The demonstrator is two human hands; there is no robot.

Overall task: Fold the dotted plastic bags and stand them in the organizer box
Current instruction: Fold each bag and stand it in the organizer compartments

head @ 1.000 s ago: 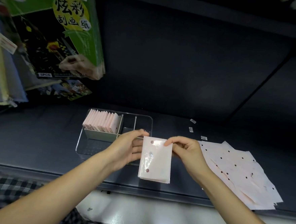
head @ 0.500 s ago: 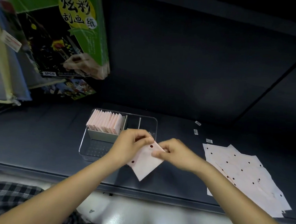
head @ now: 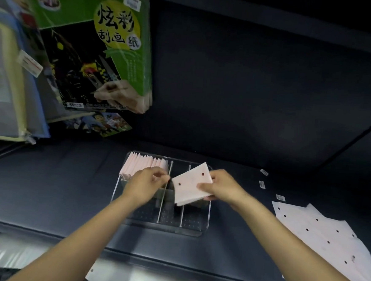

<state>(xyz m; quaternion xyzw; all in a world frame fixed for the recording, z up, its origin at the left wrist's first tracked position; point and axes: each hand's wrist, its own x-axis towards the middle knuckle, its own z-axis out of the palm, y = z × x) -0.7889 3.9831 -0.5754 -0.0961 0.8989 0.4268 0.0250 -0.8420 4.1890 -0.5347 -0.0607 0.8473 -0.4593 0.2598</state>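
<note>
Centre of frame: the right hand [head: 219, 187] pinches a folded bag [head: 191, 183], pale pink with two dark dots, tilted above the clear organizer box [head: 203, 226]. The left hand [head: 145, 184], fingers curled, touches the standing folded bags [head: 141, 164].

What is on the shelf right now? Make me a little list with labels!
right hand: holds a folded dotted bag over the organizer box
left hand: at the row of folded bags, fingers curled; grip unclear
row of folded bags: standing in the box's left compartment
unfolded dotted bags: lying flat, right of the box
</note>
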